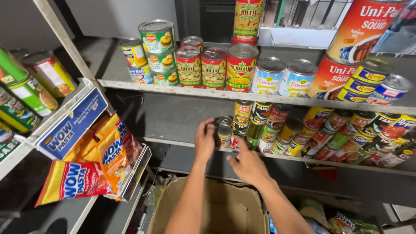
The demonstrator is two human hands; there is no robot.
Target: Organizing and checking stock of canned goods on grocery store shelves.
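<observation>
A: We log the shelf frame at 9 o'clock first: green-labelled tins (26, 89) lie on their sides behind a white rail, and orange and red pasta pouches (113, 156) hang from a blue display box (71, 123) toward 8 o'clock.

B: Agreed. At 6 o'clock we note an open cardboard box (216, 208), both forearms rising over it.

A: Our left hand (204, 141) sits just left of centre, fingers up and loosely spread. We record it as open, holding nothing, its fingertips just beside a small tin (225, 130) at the left end of the middle shelf (182, 142). We cannot tell whether they touch it.

B: Our right hand (248, 164) is lower, toward 5 o'clock from the left one, palm turned down, fingers extended toward the same row. Also open, empty.

A: The small tin stands upright, silver lid showing, touching the taller tins (242, 119) to its right.

B: Toward 12 o'clock, the upper shelf (173, 90) carries stacked green-labelled cans (159, 52), mushroom cans (201, 67) and a corn can (241, 67).

A: Further, at 1 o'clock, two pale blue tins (284, 77); at 2 o'clock, large orange squid cans (346, 47) and flat blue-and-yellow tins (368, 76).

B: At 3 o'clock, tilted rows of small tins (346, 134) fill the middle shelf.
</observation>
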